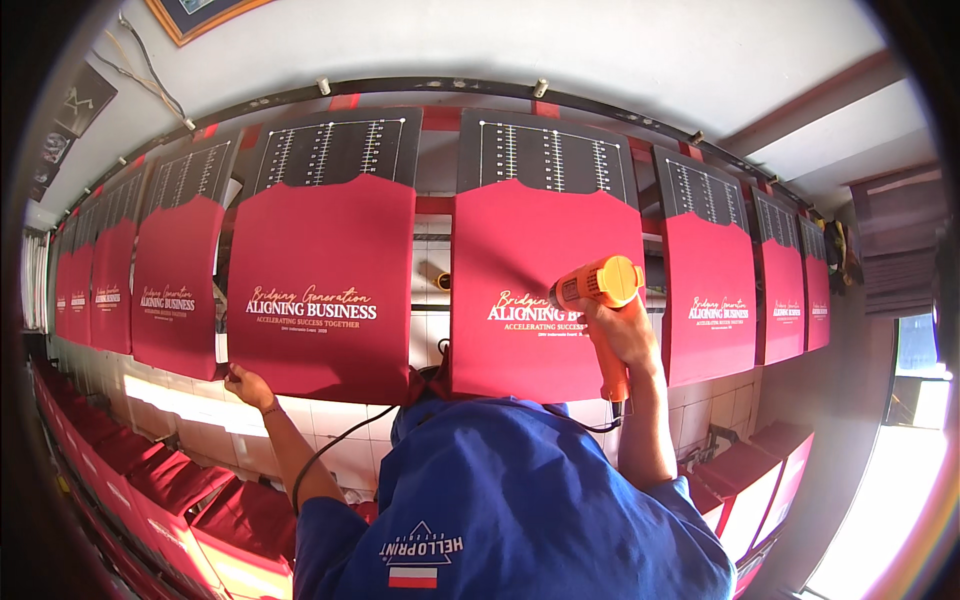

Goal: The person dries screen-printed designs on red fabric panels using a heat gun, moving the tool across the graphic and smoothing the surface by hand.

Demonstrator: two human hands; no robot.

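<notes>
My right hand (627, 335) is closed round the handle of an orange heat gun (605, 282). Its nozzle points left, over the white and gold print on a red T-shirt (540, 235) stretched on a black printing board (545, 150). The gun hides part of that print. Lower left, my left hand (250, 387) has its fingers bent round the bottom left corner of the neighbouring board (335, 150), which carries another red T-shirt (320, 240) with the same print. The exact finger contact there is small and partly hidden.
More boards with printed red shirts (178, 270) curve away left, and others (708, 290) stand on the right. A dark rail (430, 85) runs behind them. Black cable (340, 440) passes by my left arm. Behind me, further red-covered boards (150, 500) line a second row.
</notes>
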